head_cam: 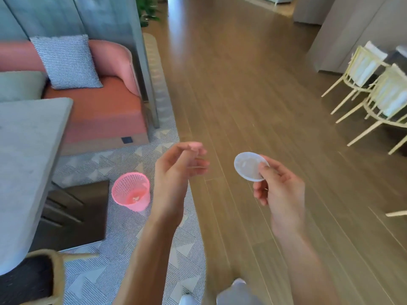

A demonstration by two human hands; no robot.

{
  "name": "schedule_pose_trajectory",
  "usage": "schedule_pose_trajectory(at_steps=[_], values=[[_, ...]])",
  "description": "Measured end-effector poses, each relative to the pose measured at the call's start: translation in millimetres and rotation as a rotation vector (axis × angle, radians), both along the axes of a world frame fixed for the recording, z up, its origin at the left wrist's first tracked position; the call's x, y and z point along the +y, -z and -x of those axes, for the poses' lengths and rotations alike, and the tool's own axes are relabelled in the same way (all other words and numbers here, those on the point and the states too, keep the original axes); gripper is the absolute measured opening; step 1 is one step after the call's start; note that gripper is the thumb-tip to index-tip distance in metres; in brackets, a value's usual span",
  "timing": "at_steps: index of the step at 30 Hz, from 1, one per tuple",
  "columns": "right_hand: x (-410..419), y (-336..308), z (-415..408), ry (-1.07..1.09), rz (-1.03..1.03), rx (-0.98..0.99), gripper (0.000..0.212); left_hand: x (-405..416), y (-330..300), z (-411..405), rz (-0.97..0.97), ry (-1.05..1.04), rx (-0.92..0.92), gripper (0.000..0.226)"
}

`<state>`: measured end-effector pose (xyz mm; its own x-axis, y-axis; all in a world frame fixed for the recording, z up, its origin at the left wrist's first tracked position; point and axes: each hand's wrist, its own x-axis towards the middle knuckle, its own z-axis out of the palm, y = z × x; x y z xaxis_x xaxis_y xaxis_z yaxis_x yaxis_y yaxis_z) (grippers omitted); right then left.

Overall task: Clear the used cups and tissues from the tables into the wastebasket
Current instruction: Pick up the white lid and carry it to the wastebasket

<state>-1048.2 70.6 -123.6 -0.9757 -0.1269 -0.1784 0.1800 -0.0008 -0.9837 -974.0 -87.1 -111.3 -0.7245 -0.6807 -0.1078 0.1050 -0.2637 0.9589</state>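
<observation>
A pink mesh wastebasket [131, 191] stands on the patterned rug beside the grey table [28, 150], with a small pale scrap at its bottom. My right hand [279, 190] pinches a clear plastic cup [250, 166] by its rim over the wooden floor, well to the right of the basket. My left hand [178, 170] hovers just right of and above the basket. Its fingers are loosely curled and apart, blurred, with nothing clearly in them.
A pink sofa [99, 102] with a checked cushion [68, 60] sits behind the table. A dark table base [74, 212] lies on the rug. A wicker chair [37, 276] is at the bottom left, pale chairs [374, 84] at the right.
</observation>
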Motion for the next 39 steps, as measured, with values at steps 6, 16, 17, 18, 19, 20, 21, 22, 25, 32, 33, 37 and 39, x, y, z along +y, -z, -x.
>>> schedule_pose_trajectory(at_steps=[6, 16, 17, 18, 19, 20, 21, 22, 25, 32, 33, 37, 39], values=[[-71.7, 9.5, 125.8, -0.238, 0.046, -0.02, 0.018, -47.1, 12.2, 87.7, -0.001, -0.227, -0.034, 0.016], [-200.0, -0.1, 248.2, -0.755, 0.08, -0.002, 0.016, -113.2, -3.0, 144.9, -0.051, -0.78, -0.041, 0.012], [-214.5, 3.5, 251.2, -0.81, 0.069, 0.008, 0.018, -122.8, 0.7, 144.9, -0.054, -0.822, -0.043, 0.012], [-229.6, 7.4, 253.8, -0.864, 0.057, 0.021, 0.019, -133.3, 5.2, 144.6, -0.053, -0.862, -0.046, 0.013], [-245.3, 10.7, 256.2, -0.913, 0.047, 0.032, 0.019, -144.2, 10.1, 144.4, -0.05, -0.899, -0.051, 0.014], [-261.8, 14.6, 258.3, -0.956, 0.036, 0.036, 0.019, -155.2, 15.0, 144.5, -0.049, -0.932, -0.056, 0.015], [-279.2, 19.0, 260.1, -0.991, 0.023, 0.036, 0.019, -166.7, 20.6, 144.7, -0.049, -0.961, -0.059, 0.017], [-298.0, 24.0, 261.6, -1.02, 0.012, 0.036, 0.019, -179.8, 26.7, 145.2, -0.052, -0.985, -0.063, 0.019], [-357.5, 41.7, 264.2, -1.1, -0.029, 0.043, 0.018, -228.7, 48.8, 146.4, -0.077, -1.042, -0.079, 0.02], [-495.5, 103.3, 266.1, -1.297, -0.24, 0.097, 0.016, -349.1, 111.5, 155.2, -0.222, -1.047, -0.142, 0.015], [-511.5, 116.0, 265.6, -1.322, -0.283, 0.107, 0.016, -361.1, 123.6, 156.1, -0.246, -1.052, -0.165, 0.013], [-562.2, 179.5, 256.4, -1.47, -0.454, 0.071, 0.019, -385.6, 191.0, 168.4, -0.407, -1.017, -0.249, 0.01], [-584.3, 214.4, 250.2, -1.554, -0.553, 0.055, 0.021, -391.9, 229.4, 177.9, -0.504, -0.975, -0.28, 0.013]])
